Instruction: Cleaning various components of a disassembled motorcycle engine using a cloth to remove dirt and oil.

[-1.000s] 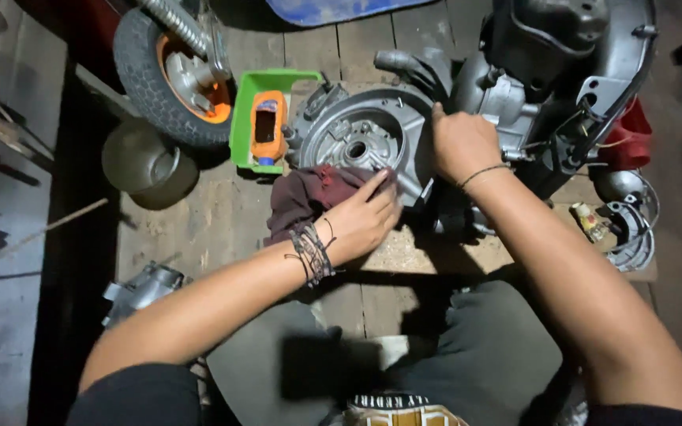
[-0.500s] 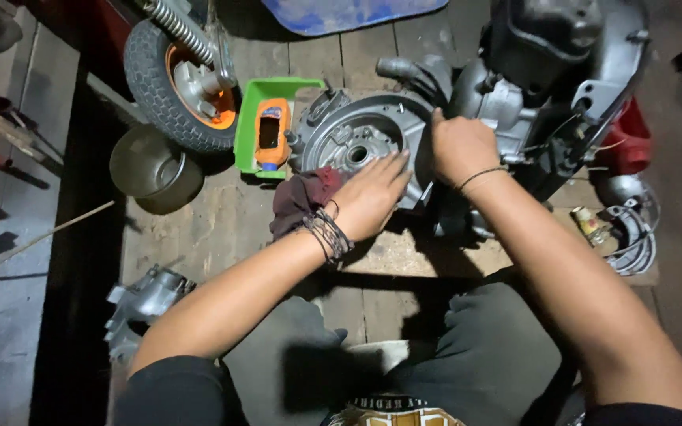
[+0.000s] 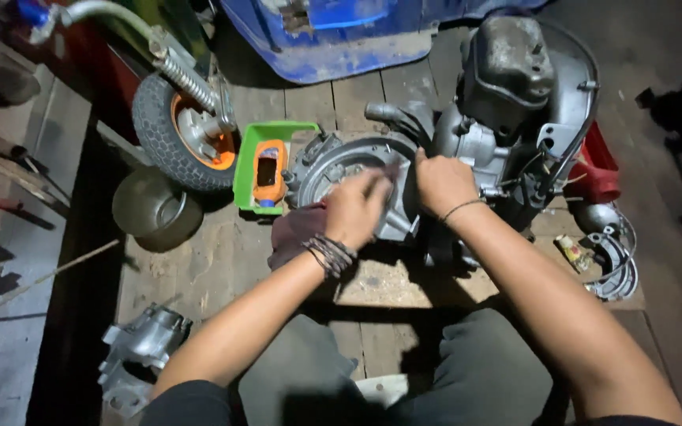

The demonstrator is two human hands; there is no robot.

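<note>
Now the left hand is sitting higher in the frame than half a second ago, having slid up from the dark red rag onto the round grey engine cover at the centre. Its fingers are curled together and pressing on something at the cover's face, but blur is smearing the fingertips, so I cannot tell what they are pinching. The rag is lying just below and left of that hand, partly under the wrist with its dark bracelets. The right hand is staying where it was, fingers closed over the right edge of the cover, next to the grey engine body in the upper right.

Left of the cover, a green tray is holding an orange tool, beside a small wheel with an orange hub. A round metal bowl is resting on the wooden floor at the left. A grey metal part at lower left is dim and hard to make out. The blue body panel is being cut off by the top edge.
</note>
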